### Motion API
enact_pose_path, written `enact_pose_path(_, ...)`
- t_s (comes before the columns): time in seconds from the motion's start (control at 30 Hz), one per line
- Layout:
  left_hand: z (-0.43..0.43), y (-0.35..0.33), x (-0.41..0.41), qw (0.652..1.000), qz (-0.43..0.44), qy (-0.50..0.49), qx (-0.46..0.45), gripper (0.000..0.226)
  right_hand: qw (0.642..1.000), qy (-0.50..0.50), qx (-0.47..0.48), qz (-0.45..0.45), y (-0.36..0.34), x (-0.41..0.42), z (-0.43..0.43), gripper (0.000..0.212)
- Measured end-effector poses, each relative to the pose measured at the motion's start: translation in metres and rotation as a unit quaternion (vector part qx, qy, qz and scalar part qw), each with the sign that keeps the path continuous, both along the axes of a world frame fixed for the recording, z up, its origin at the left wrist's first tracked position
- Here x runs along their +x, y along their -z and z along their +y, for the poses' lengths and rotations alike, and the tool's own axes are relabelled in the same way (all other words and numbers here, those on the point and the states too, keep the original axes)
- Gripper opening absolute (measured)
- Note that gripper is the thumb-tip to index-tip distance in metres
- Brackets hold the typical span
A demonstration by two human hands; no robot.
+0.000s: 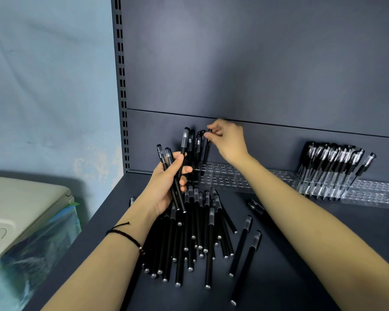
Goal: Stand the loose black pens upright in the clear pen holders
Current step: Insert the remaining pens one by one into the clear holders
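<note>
Head view: pinches one black pen (207,149) at its top end with the right hand (228,138), fingertips clamped on it, upright over the left end of the clear pen holder (225,176), beside standing pens (197,144), probably so the lower end drops straight into a slot. Grips a bundle of pens (181,162) in the left hand (166,185), fingers curled round the barrels, near the holder as ready supply. Leaves the loose pile (195,232) flat on the shelf (301,254) below both forearms; filled holder (319,189) well apart to the right.
</note>
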State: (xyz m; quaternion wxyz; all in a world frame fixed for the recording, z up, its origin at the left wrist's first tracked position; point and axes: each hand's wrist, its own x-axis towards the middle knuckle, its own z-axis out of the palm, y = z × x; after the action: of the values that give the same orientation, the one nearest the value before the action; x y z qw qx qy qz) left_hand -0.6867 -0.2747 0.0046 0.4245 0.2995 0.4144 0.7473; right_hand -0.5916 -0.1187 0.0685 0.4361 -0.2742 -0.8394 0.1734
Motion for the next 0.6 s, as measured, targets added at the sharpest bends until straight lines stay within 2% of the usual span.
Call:
enact_pose_path(0.2, 0.000, -0.001, 0.001, 1.000, 0.008, 0.004, -0.004, 0.008, 0.999, 0.005, 0.007, -0.031, 0.011, 0.005, -0.008, 0.037)
enact_pose_path(0.27, 0.000, -0.002, 0.003, 1.000, 0.015, 0.002, -0.010, 0.008, 1.000, 0.001, 0.011, 0.020, 0.008, 0.008, -0.017, 0.036)
enact_pose_path(0.33, 0.000, -0.002, 0.003, 1.000, 0.021, 0.002, -0.011, 0.011, 0.997, -0.047, 0.000, 0.064, 0.004, 0.009, -0.028, 0.030)
enact_pose_path(0.47, -0.001, -0.002, 0.004, 0.999, 0.035, 0.015, -0.010, 0.025, 0.977, -0.180, -0.102, 0.051, 0.000, 0.005, -0.045, 0.020)
enact_pose_path(0.6, -0.003, -0.002, 0.006, 0.999, 0.040, 0.025, -0.003, 0.026, 0.950, -0.184, -0.188, 0.167, -0.008, 0.003, -0.045, 0.013)
